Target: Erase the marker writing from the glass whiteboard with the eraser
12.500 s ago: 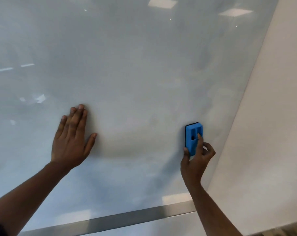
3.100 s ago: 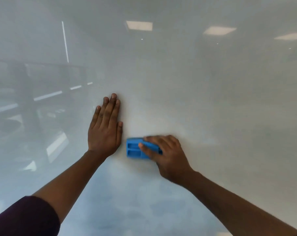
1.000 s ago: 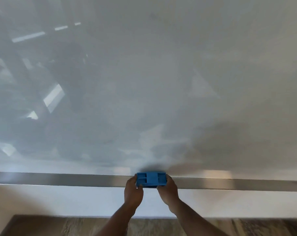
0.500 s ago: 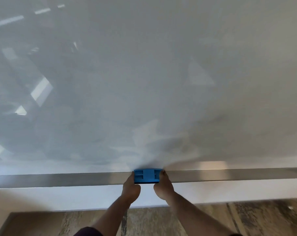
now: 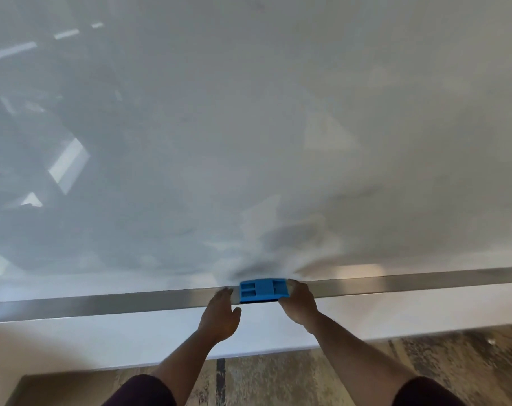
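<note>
A person is standing close to a large, pale grey glass whiteboard (image 5: 248, 127), reaching both bare arms toward its bottom edge. A small blue rectangular plastic eraser (image 5: 263, 290) with recessed grooves in its back is sitting on the brushed metal ledge (image 5: 102, 303) that is running along the board's lower edge, roughly midway along the visible stretch. The right hand (image 5: 298, 306) is gripping the eraser's right end, fingers curled around it. The left hand (image 5: 221, 313) is resting just beside the eraser's left end with its fingers fairly straight and its thumb spread outward; whether the fingertips are actually touching the eraser is hard to tell. Faint smudges and ceiling light reflections are showing across the glass. Dark purple sleeves (image 5: 137, 391) are covering the upper arms. Below the ledge, a white wall strip (image 5: 73, 341) is meeting a mottled brown floor (image 5: 278, 379).
</note>
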`<state>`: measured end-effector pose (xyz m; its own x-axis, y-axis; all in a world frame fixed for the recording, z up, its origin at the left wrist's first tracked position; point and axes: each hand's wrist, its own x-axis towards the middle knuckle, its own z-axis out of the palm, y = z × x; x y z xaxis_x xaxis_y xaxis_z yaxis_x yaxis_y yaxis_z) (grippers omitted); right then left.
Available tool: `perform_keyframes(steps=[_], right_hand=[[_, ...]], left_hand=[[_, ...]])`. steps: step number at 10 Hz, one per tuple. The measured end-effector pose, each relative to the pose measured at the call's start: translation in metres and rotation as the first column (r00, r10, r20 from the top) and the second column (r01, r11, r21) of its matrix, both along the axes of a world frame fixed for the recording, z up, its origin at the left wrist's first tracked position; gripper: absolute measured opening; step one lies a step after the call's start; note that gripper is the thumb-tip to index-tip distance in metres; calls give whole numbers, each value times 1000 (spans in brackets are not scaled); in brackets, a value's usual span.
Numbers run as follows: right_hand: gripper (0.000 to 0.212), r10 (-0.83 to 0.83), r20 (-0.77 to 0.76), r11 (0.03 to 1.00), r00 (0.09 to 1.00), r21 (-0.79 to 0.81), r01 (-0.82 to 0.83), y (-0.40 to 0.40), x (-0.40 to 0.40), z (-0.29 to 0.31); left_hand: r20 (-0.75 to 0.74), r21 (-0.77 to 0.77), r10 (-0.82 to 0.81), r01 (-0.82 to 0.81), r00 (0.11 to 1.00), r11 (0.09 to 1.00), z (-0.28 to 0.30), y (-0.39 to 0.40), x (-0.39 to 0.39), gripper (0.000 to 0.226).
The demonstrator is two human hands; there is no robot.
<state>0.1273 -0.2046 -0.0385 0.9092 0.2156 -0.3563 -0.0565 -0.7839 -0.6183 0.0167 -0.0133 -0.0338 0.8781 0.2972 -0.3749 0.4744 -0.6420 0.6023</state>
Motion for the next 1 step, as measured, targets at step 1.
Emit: perform_keyframes(steps=[1], right_hand=[[46,25,62,1000,998,-16,-24,5,-11,19]], left_hand=[[18,135,-92,89,996,987,13,6,-7,66]])
